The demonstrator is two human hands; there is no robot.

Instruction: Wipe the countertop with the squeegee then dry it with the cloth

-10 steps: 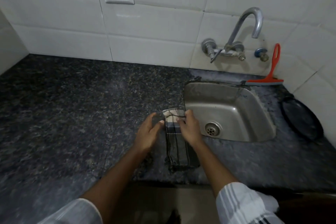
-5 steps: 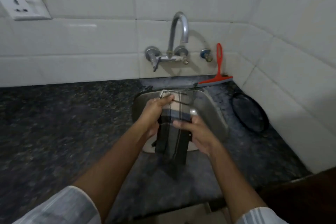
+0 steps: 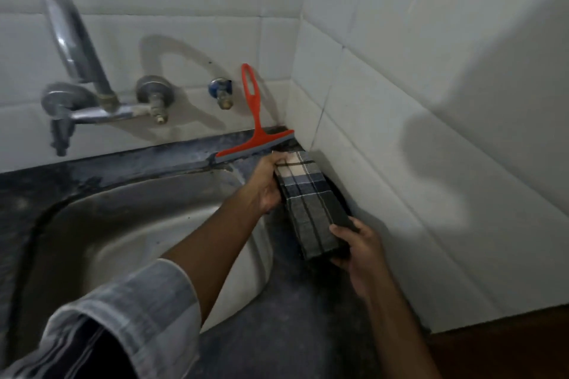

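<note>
From the head camera, a folded checked cloth [image 3: 311,206] is held between both hands over the dark stone countertop [image 3: 286,317], in the strip to the right of the steel sink [image 3: 129,224] and near the tiled right wall [image 3: 431,132]. The left hand [image 3: 267,184] grips the far end of the cloth, fingers curled round its left edge with the thumb on the pale top squares. The right hand [image 3: 357,251] grips the near end, fingers wrapped over the dark corner and the thumb under it. The cloth lies lengthwise from far to near, slightly tilted; whether its underside touches the countertop cannot be told. A dark round object [image 3: 335,194] peeks out from beneath the cloth on its right side, against the wall.

The red squeegee [image 3: 254,135] stands in the far corner, just beyond the left hand. Its blade rests on the ledge behind the sink, and its looped handle leans up against the back wall tiles. No hand touches it.

On the back wall to the left, a chrome tap [image 3: 77,71] arches up over the sink, and a small blue-capped valve [image 3: 220,92] sits between tap and squeegee. A pale striped sleeve [image 3: 123,317] covers the left forearm at the near left.
</note>
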